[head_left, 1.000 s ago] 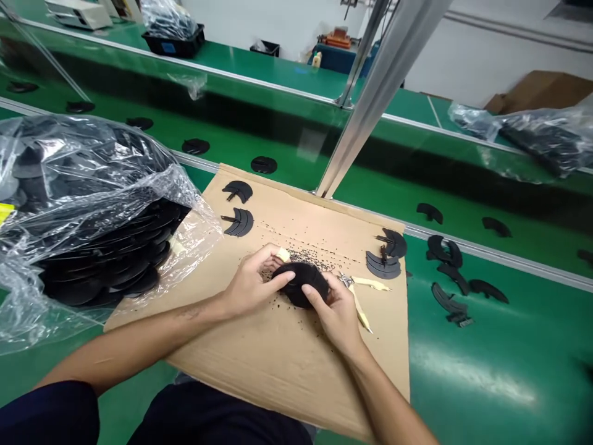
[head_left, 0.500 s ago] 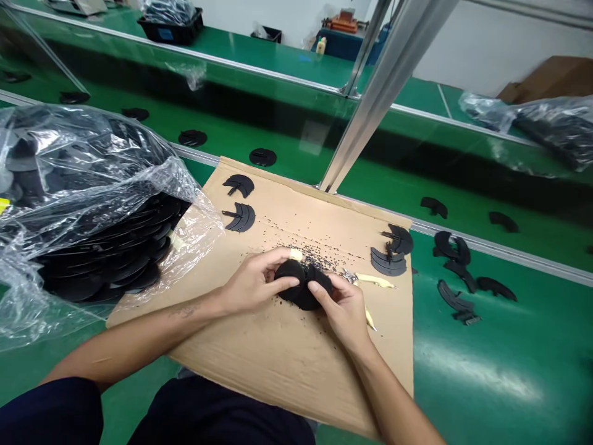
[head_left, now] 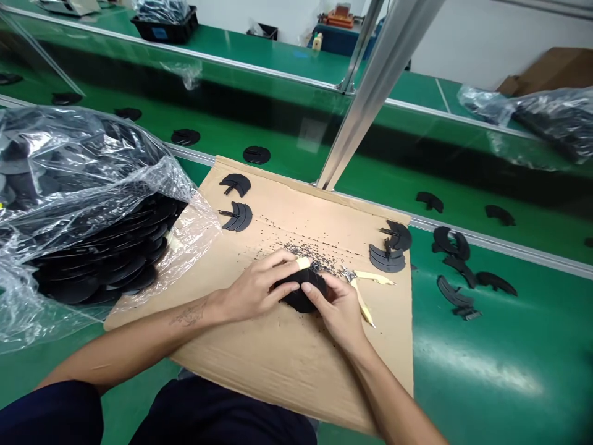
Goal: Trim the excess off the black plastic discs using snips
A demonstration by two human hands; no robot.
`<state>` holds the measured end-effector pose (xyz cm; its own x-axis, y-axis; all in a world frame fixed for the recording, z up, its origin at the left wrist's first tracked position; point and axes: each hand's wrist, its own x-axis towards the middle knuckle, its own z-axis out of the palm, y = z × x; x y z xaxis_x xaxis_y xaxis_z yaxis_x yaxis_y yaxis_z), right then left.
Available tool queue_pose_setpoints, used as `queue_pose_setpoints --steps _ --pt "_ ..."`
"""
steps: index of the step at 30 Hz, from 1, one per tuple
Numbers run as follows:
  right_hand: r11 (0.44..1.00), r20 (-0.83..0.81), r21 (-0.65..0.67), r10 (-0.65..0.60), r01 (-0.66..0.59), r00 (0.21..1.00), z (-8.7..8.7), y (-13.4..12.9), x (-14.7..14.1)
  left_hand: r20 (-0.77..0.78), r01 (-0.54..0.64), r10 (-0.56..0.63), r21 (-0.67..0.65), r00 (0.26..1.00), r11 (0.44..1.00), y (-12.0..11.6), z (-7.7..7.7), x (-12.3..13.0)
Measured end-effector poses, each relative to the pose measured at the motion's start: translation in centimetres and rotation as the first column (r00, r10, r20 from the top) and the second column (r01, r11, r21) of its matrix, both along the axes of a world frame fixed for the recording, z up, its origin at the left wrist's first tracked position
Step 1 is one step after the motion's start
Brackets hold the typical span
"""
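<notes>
Both hands hold a black fan-shaped moulded part point(head_left: 301, 292) low over a cardboard sheet point(head_left: 287, 364). My left hand point(head_left: 252, 287) grips its left side, with a cream wrap on the index fingertip. My right hand point(head_left: 334, 306) presses on its right side and is nearest to flush cutters with cream handles point(head_left: 357, 287). Black crumbs point(head_left: 296, 250) are scattered on the cardboard above the hands. Similar black parts lie on the sheet at the upper left point(head_left: 237, 216) and right point(head_left: 387, 259). The held part is partly hidden by my fingers.
A clear plastic bag of stacked black parts point(head_left: 92, 259) lies to my left. Green conveyor belts point(head_left: 504, 346) carry more black parts. An aluminium post point(head_left: 375, 93) rises behind the cardboard. Another plastic bag point(head_left: 542, 123) lies at upper right.
The black part's sections have closed together and it sits slightly lower under both hands. The view has shifted slightly.
</notes>
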<state>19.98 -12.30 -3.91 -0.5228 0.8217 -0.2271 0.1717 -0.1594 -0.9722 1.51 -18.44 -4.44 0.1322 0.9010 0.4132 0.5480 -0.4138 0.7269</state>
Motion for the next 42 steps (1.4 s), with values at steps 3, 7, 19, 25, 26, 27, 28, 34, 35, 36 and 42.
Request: queue_pose_setpoints --steps 3,7,19,25,26,27,28,34,35,36,42 --pt "0.999 0.013 0.041 0.009 -0.009 1.000 0.0 0.0 0.1 -0.006 -0.003 0.003 0.005 1.000 1.000 -0.1 0.0 0.1" --pt "0.996 0.023 0.081 0.026 -0.028 0.999 0.0 0.1 0.2 0.003 -0.016 0.016 0.028 1.000 0.999 -0.1 0.1 0.3" --pt "0.982 -0.026 0.190 0.014 -0.009 1.000 0.4 -0.2 0.1 0.125 -0.082 0.086 -0.037 0.988 0.996 0.0 -0.1 0.5" --pt "0.938 -0.024 0.347 -0.021 0.028 0.999 0.6 -0.6 0.1 0.501 0.131 0.107 -0.416 0.859 0.900 0.4 -0.4 0.4" --pt "0.927 -0.028 0.374 -0.016 0.026 0.999 0.6 -0.6 0.1 0.513 0.147 0.102 -0.423 0.852 0.894 0.5 -0.4 0.3" --pt "0.916 -0.031 0.401 -0.010 0.021 0.999 0.7 -0.5 0.1 0.502 0.140 0.104 -0.424 0.859 0.895 0.5 -0.3 0.3" --pt "0.905 -0.026 0.426 0.004 0.008 1.000 0.7 -0.4 0.2 0.471 0.117 0.105 -0.418 0.876 0.901 0.5 -0.1 0.2" --pt "0.787 0.160 0.568 0.181 -0.241 0.970 0.9 0.7 1.1 0.094 -0.031 0.042 -0.111 0.995 0.993 0.2 0.5 -0.4" --pt "0.747 0.190 0.607 0.196 -0.272 0.962 0.9 0.8 1.3 0.049 -0.026 0.028 -0.048 0.998 0.998 0.2 0.5 -0.4" --pt "0.703 0.212 0.647 0.206 -0.295 0.955 0.9 0.8 1.4 0.018 -0.016 0.016 0.001 1.000 1.000 0.2 0.4 -0.4" --pt "0.656 0.129 0.723 0.178 -0.216 0.975 0.6 0.1 1.1 0.101 -0.022 0.009 0.126 0.995 0.992 0.3 0.5 -0.3"
